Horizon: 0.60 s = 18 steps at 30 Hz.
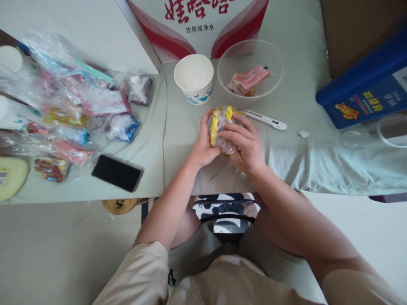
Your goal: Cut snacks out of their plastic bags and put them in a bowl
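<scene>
A small packet in yellow and clear plastic wrap (pixel 219 123) is held between my two hands over the table. My left hand (pixel 205 144) grips its left side, thumb below and fingers behind. Across its right side lie the fingers of my right hand (pixel 246 144), bent onto the wrap. What is inside the packet is hard to make out. Just right of my right hand lies a white utility knife (pixel 267 119). Beyond my hands stand a white paper cup (pixel 194 80) with a blue pattern and a clear plastic bowl (pixel 276 80) holding pink wrapped packets (pixel 252 80).
Several plastic-wrapped packets (pixel 104 99) are heaped at the left, with a black phone (pixel 117 173) in front. A red and white carton (pixel 203 36) stands at the back. On the right are a blue box (pixel 365 93), a clear container (pixel 394 131) and a white scrap (pixel 303 133).
</scene>
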Each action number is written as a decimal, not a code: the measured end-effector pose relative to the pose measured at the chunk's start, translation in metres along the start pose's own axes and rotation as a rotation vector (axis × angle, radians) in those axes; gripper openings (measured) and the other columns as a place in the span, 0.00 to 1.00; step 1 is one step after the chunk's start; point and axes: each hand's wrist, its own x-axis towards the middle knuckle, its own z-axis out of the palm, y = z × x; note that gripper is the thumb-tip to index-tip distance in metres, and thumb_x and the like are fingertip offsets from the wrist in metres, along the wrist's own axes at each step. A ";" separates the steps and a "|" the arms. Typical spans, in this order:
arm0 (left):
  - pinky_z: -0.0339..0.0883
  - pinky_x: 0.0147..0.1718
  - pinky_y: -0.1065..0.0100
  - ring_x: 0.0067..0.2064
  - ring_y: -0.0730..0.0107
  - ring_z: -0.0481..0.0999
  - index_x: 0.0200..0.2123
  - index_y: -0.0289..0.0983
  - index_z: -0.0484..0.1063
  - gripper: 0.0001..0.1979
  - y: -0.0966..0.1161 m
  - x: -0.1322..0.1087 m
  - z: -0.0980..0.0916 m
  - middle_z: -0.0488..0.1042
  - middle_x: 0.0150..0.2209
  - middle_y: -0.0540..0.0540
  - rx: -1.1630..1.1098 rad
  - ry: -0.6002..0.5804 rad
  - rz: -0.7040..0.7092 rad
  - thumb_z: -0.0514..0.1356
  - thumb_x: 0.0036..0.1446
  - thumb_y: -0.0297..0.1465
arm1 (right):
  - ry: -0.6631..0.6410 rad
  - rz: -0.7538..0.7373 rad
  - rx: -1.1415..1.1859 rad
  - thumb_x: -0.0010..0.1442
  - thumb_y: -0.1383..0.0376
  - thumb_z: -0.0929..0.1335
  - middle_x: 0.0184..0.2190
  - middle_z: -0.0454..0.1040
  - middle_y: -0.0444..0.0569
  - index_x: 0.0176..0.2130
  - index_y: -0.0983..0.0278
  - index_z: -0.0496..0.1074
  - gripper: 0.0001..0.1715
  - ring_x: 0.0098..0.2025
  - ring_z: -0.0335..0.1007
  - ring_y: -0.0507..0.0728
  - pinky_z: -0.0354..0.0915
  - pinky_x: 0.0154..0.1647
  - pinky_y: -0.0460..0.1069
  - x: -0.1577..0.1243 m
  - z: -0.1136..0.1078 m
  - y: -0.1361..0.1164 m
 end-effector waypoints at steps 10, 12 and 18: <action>0.52 0.72 0.50 0.76 0.52 0.54 0.73 0.53 0.43 0.48 -0.011 0.006 0.001 0.51 0.76 0.42 0.038 0.117 0.038 0.68 0.58 0.43 | -0.077 -0.048 0.214 0.71 0.59 0.63 0.57 0.79 0.53 0.51 0.57 0.78 0.17 0.67 0.69 0.63 0.59 0.72 0.66 0.006 0.008 0.009; 0.51 0.73 0.50 0.75 0.52 0.56 0.72 0.51 0.47 0.45 -0.010 0.007 0.001 0.53 0.75 0.41 0.057 0.087 0.047 0.68 0.58 0.42 | -0.026 -0.018 0.206 0.71 0.60 0.63 0.52 0.82 0.51 0.46 0.56 0.79 0.16 0.62 0.74 0.61 0.63 0.70 0.64 0.007 0.008 0.012; 0.58 0.68 0.51 0.67 0.51 0.68 0.64 0.45 0.62 0.33 -0.003 0.009 -0.002 0.69 0.64 0.41 0.192 0.009 0.087 0.66 0.59 0.45 | 0.001 0.106 0.187 0.68 0.63 0.63 0.41 0.83 0.50 0.42 0.56 0.79 0.15 0.49 0.78 0.61 0.71 0.56 0.60 0.008 0.003 0.012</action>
